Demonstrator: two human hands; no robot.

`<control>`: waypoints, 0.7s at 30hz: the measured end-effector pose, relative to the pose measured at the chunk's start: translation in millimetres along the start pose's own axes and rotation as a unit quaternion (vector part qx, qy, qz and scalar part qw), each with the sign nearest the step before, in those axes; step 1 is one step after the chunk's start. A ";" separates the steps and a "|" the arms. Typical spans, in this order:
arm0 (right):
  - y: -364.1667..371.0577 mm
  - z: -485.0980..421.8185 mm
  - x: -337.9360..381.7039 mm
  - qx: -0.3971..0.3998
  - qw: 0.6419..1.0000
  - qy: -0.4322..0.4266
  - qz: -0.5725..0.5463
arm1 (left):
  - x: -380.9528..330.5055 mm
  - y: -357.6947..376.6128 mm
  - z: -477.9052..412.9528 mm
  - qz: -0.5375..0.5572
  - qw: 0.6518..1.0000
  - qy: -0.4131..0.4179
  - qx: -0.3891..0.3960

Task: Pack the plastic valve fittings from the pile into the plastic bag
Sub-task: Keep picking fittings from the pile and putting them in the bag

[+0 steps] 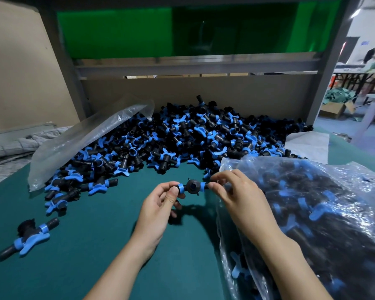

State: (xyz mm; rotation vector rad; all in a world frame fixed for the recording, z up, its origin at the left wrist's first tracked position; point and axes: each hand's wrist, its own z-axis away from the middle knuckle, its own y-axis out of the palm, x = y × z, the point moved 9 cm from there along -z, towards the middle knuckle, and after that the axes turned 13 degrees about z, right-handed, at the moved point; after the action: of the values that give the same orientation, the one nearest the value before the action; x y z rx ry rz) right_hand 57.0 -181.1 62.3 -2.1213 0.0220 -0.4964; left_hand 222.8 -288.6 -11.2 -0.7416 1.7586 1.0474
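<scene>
Head view shows me pinching one fitting by its ends between left hand and right hand, its long axis lying left-right, with the bag just beside my right hand and the pile beyond.

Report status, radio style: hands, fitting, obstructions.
Left hand, right hand pinch black-and-blue plastic valve fitting. Clear plastic bag beside right hand, part-filled. Nothing between.

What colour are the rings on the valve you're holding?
Blue, on a black valve fitting; the head view shows it.
</scene>
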 end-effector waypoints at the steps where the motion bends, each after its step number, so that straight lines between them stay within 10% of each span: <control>1: -6.2 0.7 2.6 -0.025 1.000 0.000 0.016 | -0.3 -1.1 -0.1 0.000 1.000 0.004 -0.007; 5: -28.3 4.2 21.0 -0.115 0.978 -0.013 0.172 | -3.6 -10.2 1.9 0.000 0.998 0.029 -0.049; 12: -12.9 23.0 12.1 0.020 0.942 0.063 0.328 | -11.7 -18.2 23.3 0.003 0.995 0.045 -0.090; 21: -65.8 2.5 13.4 -0.022 0.998 0.054 0.005 | -24.3 21.5 50.6 -0.049 0.997 0.059 -0.032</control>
State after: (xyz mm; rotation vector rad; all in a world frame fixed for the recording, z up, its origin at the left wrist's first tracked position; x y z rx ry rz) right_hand 58.9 -144.3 118.4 -2.1336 0.1055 -0.6099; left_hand 235.0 -232.9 7.8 -0.9370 1.7769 1.0159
